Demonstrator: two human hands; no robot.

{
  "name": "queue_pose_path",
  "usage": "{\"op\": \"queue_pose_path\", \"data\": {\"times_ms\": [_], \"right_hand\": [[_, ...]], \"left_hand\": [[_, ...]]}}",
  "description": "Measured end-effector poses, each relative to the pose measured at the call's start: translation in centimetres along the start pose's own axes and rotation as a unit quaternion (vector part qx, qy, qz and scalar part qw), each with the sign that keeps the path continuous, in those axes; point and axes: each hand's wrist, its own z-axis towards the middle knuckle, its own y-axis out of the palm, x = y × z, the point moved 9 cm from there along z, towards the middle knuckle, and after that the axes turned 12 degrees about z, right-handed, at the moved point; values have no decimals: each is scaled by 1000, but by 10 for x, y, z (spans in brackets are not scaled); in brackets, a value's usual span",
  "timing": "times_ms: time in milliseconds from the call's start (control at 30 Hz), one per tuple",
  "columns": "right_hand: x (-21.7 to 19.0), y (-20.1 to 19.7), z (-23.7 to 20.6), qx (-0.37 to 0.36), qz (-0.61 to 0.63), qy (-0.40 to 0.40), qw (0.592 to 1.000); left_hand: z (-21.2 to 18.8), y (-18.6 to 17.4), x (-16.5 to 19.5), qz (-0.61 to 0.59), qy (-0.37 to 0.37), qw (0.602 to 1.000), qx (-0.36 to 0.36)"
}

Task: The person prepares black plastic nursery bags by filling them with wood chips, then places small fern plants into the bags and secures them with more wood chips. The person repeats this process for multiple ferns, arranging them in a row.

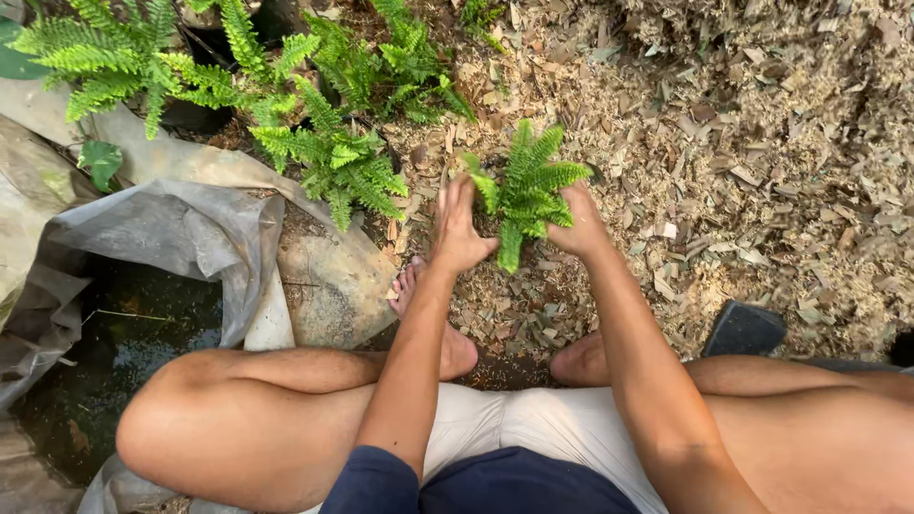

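Small fern (526, 190) at the centre of the ground, upright in a bed of wood shavings and dry leaf litter (743, 162), fronds fanned and bright green. Pressed on both sides: left hand (459, 228) against the left flank of the plant, fingers spread and pointing up along the fronds, thumb tucked toward the base; right hand (579, 224) against the right flank, fingers curled in toward the stem. Neither hand closed tight, both cupped about the base, most likely to steady the plant and firm the loose shavings around the roots. Base of the fern itself hidden under fronds and fingers, so pot or bare root ball impossible to tell.

Just below the hands, two bare feet (447, 333) planted in the litter, knees bent wide to either side, light shorts and a dark blue shirt hem at the bottom edge. Squatting posture, close to the ground, arms reaching forward between the legs.

Further out, a cluster of larger ferns (324, 143) toward the upper left, some in dark pots. Along the left edge, a crumpled grey plastic sheet (181, 228) folded around a pool of dark water (124, 343), with a flat stone (333, 286) beside the left foot. Near the right knee, a dark slab-like object (745, 329), kind unclear. Outdoor garden ground, soft daylight, no hard shadows.
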Motion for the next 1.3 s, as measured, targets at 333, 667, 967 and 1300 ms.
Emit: {"op": "queue_pose_path", "data": {"times_ms": [333,667,967,1300], "right_hand": [[-75,-13,-7,-100,135,-147,975],[21,-25,61,24,-33,67,997],[41,-28,69,15,96,153,983],[-42,-1,79,-99,160,-20,982]], "left_hand": [[14,18,40,-121,102,987,16],[4,5,36,-116,116,985,55],[-17,-12,27,-154,175,960,151],[-18,-7,22,-177,158,963,124]]}}
